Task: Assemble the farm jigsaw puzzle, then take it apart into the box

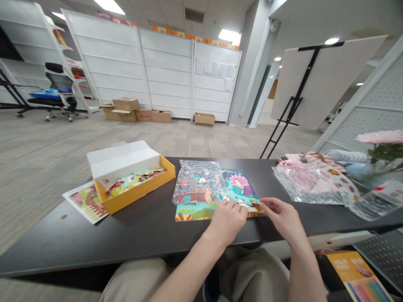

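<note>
A colourful picture sheet (195,213) with cartoon animals lies on the dark table in front of me. A clear plastic bag (197,176) covers its upper left part. My left hand (229,220) is closed over the sheet's front middle, fingers curled beside the bag's lower edge; what they grip is hidden. At the sheet's right side, my right hand (280,216) pinches a thin, pale-edged flat piece between thumb and fingers. That piece appears to run left toward my left hand, slightly tilted. Whether it is part of the sheet, I cannot tell.
On the left, an open yellow box (138,193) with a white lid holds illustrated cards, beside a printed sheet (86,205). Plastic-wrapped pink fabric (305,178) and a flower (382,137) stand right. A yellow package (355,268) sits low right. The dark table (132,239) ends before my knees.
</note>
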Motion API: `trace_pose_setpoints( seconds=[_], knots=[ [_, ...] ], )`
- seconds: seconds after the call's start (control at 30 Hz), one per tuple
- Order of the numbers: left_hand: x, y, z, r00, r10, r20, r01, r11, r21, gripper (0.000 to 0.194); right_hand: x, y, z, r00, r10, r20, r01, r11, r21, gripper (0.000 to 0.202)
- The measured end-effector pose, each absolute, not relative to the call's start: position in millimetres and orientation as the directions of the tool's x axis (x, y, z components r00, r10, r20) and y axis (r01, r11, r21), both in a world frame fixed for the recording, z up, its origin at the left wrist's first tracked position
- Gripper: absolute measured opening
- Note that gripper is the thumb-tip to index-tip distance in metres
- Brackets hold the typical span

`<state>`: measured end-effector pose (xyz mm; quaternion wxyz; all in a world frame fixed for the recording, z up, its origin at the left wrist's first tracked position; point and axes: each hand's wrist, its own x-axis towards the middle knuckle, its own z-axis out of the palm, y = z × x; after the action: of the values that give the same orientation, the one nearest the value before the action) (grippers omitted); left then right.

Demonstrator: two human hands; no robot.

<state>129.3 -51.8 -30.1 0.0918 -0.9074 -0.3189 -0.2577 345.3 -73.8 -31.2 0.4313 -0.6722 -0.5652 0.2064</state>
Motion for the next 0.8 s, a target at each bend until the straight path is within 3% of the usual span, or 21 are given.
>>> trace_pose_setpoints(
  seconds=[0.23, 0.5, 0.8],
  knots=[
    [129.7, -51.0, -34.7, 0.628, 0.53, 0.571, 0.622, -0.782, 0.042, 0.01, 343.1, -71.7, -38.1, 0.133, 0.961, 0.241, 0.661, 0.095, -0.744, 0.023],
    [128.2, -52.0, -28.0, 0.644, 0.559, 0.523, 0.628, -0.776, 0.057, 0.006, 339.2, -62.3, -41.6, 0.048, 0.944, 0.326, 0.74, 0.186, -0.646, 0.022],
    [126.7, -52.5, -27.6, 0.647, 0.593, 0.48, 0.635, -0.767, 0.09, 0.01, 340.4, -69.9, -34.3, 0.079, 0.952, 0.296, 0.685, 0.164, -0.71, 0.029]
  ],
)
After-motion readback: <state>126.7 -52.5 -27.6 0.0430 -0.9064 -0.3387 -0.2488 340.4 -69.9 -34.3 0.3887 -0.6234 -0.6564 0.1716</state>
